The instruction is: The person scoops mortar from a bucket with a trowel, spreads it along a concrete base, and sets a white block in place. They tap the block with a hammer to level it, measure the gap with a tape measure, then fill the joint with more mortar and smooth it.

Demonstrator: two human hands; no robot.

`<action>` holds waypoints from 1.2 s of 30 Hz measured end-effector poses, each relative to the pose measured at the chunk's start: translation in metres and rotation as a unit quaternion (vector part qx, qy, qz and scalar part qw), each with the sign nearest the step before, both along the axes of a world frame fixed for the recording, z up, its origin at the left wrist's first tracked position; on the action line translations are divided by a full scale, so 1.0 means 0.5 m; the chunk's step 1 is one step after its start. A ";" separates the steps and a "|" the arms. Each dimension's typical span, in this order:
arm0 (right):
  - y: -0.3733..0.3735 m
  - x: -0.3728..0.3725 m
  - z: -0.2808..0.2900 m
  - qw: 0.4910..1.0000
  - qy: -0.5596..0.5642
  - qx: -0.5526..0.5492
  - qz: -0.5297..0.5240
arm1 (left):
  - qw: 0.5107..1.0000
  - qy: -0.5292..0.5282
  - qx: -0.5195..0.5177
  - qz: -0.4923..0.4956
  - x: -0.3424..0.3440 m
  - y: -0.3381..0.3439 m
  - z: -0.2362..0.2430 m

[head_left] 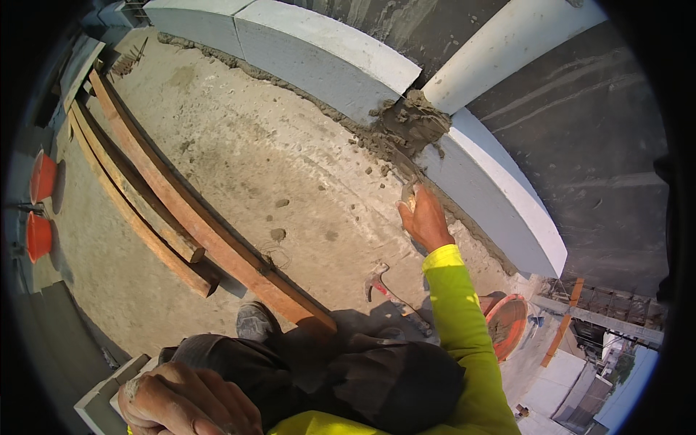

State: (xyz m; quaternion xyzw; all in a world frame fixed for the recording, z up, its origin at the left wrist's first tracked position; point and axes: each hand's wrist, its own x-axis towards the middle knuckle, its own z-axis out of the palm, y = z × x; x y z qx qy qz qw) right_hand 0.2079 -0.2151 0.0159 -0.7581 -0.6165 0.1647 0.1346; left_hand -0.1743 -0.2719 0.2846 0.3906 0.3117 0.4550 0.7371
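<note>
My right hand, in a yellow sleeve, is closed around the handle of a trowel. The trowel's blade merges with the grey mortar and is hard to make out. Wet mortar is heaped in the gap between a light grey block on the left and another block on the right. Mortar also runs along the foot of both blocks. Low at the left, my left hand has its fingers curled in; whatever they may hold is hidden. It is in front of a pale block.
A white pipe or post stands at the gap. A claw hammer lies on the floor beside my knees. An orange bucket stands at right. Long timbers stretch across the left, beyond them two orange tubs.
</note>
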 end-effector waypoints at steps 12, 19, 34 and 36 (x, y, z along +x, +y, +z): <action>0.035 -0.023 -0.154 1.000 0.008 -0.018 -0.003 | 0.978 0.002 0.048 0.201 0.017 -0.010 -0.023; 0.040 0.000 -0.183 0.998 -0.063 -0.012 -0.024 | 0.998 -0.037 -0.046 0.020 0.001 0.011 0.021; 0.073 0.018 -0.117 0.997 -0.030 0.069 -0.035 | 0.997 -0.054 -0.057 -0.012 0.013 0.026 0.029; 0.077 0.021 -0.094 0.997 -0.019 0.069 -0.035 | 0.997 -0.054 -0.047 -0.014 0.015 0.023 0.028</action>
